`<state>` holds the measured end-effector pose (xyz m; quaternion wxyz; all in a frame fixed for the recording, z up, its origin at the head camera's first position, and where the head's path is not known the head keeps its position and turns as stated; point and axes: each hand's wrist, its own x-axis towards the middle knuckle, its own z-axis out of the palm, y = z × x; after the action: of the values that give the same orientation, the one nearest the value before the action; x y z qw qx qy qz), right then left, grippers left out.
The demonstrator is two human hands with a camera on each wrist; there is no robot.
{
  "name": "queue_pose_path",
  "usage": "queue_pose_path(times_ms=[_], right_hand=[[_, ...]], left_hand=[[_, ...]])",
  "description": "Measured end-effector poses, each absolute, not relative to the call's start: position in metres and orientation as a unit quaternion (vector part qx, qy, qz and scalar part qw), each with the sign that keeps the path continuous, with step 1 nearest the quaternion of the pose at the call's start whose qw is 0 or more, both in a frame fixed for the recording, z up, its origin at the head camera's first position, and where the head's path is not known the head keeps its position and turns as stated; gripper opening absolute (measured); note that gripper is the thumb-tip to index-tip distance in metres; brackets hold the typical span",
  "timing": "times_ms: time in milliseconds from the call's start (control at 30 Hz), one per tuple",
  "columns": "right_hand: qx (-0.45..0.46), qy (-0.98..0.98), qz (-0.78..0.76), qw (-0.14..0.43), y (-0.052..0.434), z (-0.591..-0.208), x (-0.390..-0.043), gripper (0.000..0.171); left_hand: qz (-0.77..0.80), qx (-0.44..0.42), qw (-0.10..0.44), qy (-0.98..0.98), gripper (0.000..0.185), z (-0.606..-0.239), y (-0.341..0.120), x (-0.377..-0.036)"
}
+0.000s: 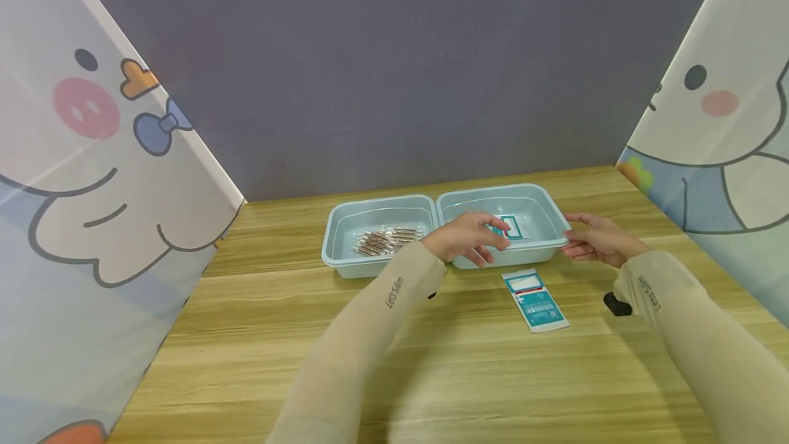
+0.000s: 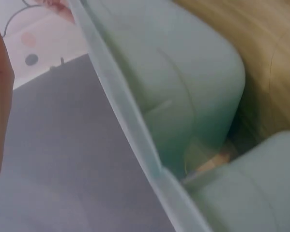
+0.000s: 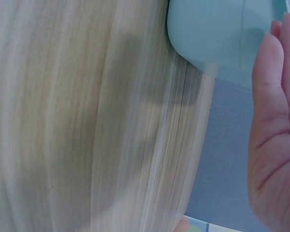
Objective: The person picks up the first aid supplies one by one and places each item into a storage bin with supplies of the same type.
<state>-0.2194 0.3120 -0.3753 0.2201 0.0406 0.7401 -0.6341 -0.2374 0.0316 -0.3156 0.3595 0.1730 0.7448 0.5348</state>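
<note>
Two pale blue plastic basins stand side by side on the wooden table. Over the front left part of the right basin (image 1: 530, 194) hovers my left hand (image 1: 471, 235), its fingers loosely bent with nothing visible between them. My right hand (image 1: 598, 238) is at that basin's right front corner, fingers extended and fingertips at the rim; the right wrist view shows the hand (image 3: 280, 130) beside the basin wall (image 3: 212, 34). Inside lies a teal-and-white packet (image 1: 510, 226), partly hidden by my left hand. A similar flat packet (image 1: 536, 300) lies on the table in front.
The left basin (image 1: 345, 214) contains several thin brown sticks with white ends (image 1: 382, 242), in clear wrapping. Behind the wooden table (image 1: 277, 334) rises a grey panel (image 1: 401, 74), with cartoon-printed panels at either side.
</note>
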Motion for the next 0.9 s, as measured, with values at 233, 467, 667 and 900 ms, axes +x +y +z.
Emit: queue_pose_path(times_ms=[233, 467, 667, 900], right_hand=[[0.042, 0.739, -0.636, 0.218, 0.313, -0.374, -0.218, 0.068], [0.043, 0.739, -0.636, 0.217, 0.311, -0.374, -0.218, 0.068], [0.047, 0.739, -0.637, 0.214, 0.31, -0.373, -0.217, 0.068], [0.048, 0.735, -0.642, 0.213, 0.31, -0.372, -0.216, 0.068]], left_hand=[[0.511, 0.181, 0.384, 0.748, 0.04, -0.328, 0.04, -0.228], [0.484, 0.17, 0.434, 0.741, 0.037, -0.349, 0.042, -0.22], [0.46, 0.176, 0.424, 0.76, 0.029, -0.361, 0.044, -0.217], [0.401, 0.177, 0.379, 0.815, 0.012, -0.37, 0.048, -0.215]])
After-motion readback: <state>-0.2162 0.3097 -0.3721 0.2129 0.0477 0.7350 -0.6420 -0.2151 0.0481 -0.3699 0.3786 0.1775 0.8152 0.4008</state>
